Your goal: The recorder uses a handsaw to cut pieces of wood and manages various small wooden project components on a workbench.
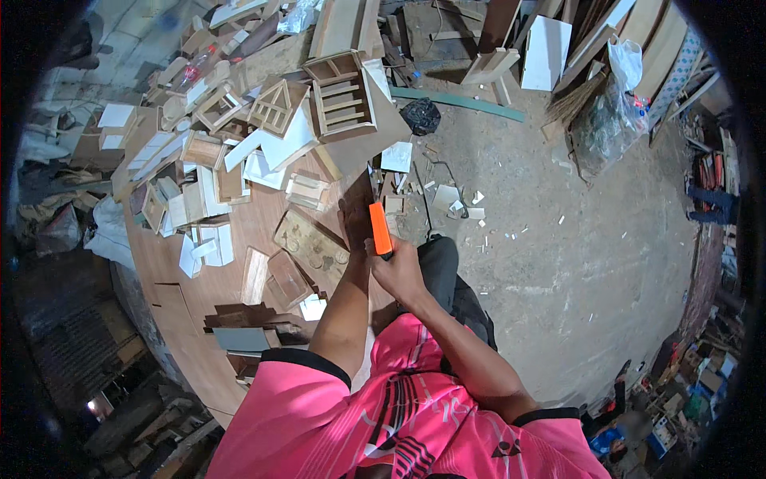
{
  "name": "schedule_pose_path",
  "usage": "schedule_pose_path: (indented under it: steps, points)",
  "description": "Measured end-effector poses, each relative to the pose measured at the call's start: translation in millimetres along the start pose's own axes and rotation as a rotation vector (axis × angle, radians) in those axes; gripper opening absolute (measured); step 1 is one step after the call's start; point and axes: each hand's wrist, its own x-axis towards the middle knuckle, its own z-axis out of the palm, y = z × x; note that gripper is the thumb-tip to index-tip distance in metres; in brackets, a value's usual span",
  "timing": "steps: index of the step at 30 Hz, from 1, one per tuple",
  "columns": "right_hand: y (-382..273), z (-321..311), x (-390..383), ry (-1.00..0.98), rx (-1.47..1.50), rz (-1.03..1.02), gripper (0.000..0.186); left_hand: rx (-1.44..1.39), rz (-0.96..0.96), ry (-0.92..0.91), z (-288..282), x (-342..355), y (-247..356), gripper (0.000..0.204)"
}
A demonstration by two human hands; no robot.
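My right hand (399, 270) is closed round an orange-bodied tool (380, 227) with a black end by the fist. It points away from me at the table's right edge; its exact kind is unclear. My left hand (356, 239) lies just left of it, in dark shadow and partly behind the right hand, over a dark brown patch at the edge. Its fingers are hard to make out. Left of that hand, a shallow wooden tray-like piece (309, 249) with round marks lies on the wooden tabletop (179, 263). Small wooden boxes (289, 279) lie nearer me.
Small wooden frames, boxes and white panels crowd the table's far side, including a slatted wooden rack (343, 97). Offcuts and scraps litter the concrete floor (558, 239). A black plastic bag (420, 116) lies near a green strip (471, 104). Boards and a broom (576, 104) stand back right.
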Motion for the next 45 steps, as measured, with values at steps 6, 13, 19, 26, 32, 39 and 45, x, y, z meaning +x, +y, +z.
schedule_pose_path:
  steps: [6,13,19,26,32,39,45]
  points:
    - [-18.9,-0.1,-18.8,-0.079,0.021,0.134,0.015,0.005,-0.051,-0.025,-0.8,-2.8,0.2,0.02]
    - [-24.1,-15.7,-53.0,-0.09,-0.021,0.069,0.013,-0.002,-0.069,-0.038,2.8,-0.7,-1.4,0.022]
    - [-24.5,-18.4,-60.2,-0.092,-0.006,0.07,0.013,0.0,-0.092,-0.035,4.6,0.7,-3.1,0.024]
    - [-19.9,-12.5,-75.0,-0.081,0.0,-0.095,0.031,0.01,-0.106,-0.038,7.9,1.6,-1.7,0.026]
    - [-16.1,-10.6,-72.1,0.002,-0.027,-0.075,0.034,0.018,-0.107,-0.037,8.5,1.0,-1.8,0.028]
    - [-32.2,-19.6,-70.7,-0.039,-0.057,-0.004,0.035,0.038,-0.115,-0.033,6.2,3.5,-3.1,0.03]
    - [-41.1,-22.8,-72.2,-0.08,-0.043,0.066,0.034,-0.036,-0.125,-0.107,13.8,-0.8,-9.3,0.037]
